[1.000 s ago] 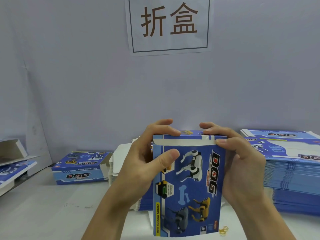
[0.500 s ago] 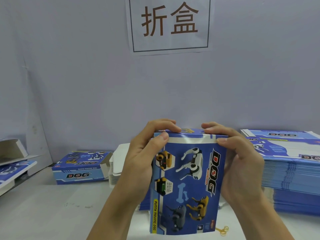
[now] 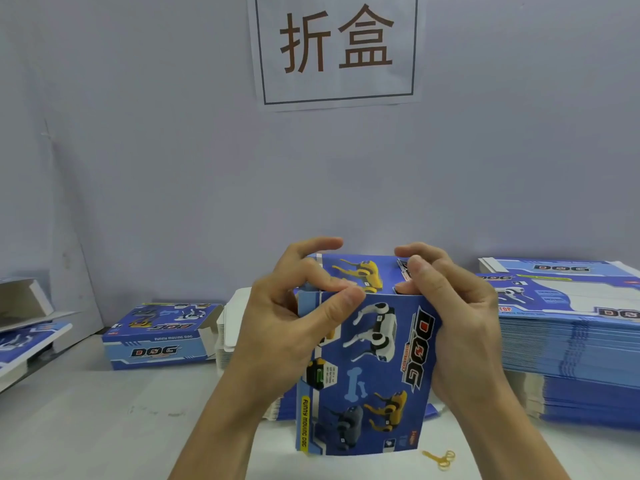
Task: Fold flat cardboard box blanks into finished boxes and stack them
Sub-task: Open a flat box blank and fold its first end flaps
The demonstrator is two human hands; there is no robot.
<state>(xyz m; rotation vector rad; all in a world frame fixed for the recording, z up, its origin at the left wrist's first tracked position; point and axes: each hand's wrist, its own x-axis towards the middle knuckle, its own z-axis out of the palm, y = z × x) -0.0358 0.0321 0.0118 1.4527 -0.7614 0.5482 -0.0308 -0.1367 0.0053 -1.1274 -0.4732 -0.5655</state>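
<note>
A blue "DOG" box [image 3: 377,368] printed with robot dogs stands upright in front of me, its lower edge near the white table [image 3: 104,427]. My left hand [image 3: 277,327] grips its upper left corner, thumb across the front top edge and fingers curled over the top. My right hand [image 3: 457,327] grips the upper right corner, fingertips pushing at the top flap, which shows a yellow dog. Behind the box lies a stack of flat blanks, mostly hidden.
A tall pile of flat blue blanks [image 3: 571,341] fills the right side. A finished box [image 3: 159,337] lies at the back left, with open cardboard [image 3: 24,327] at the far left edge. Yellow rubber bands [image 3: 441,458] lie by the box's lower right. A paper sign [image 3: 337,46] hangs on the wall.
The top flap has come down over the box's top, its yellow dog face now showing. My left thumb slid right along the top front edge; my right fingers curled tighter at the corner.
</note>
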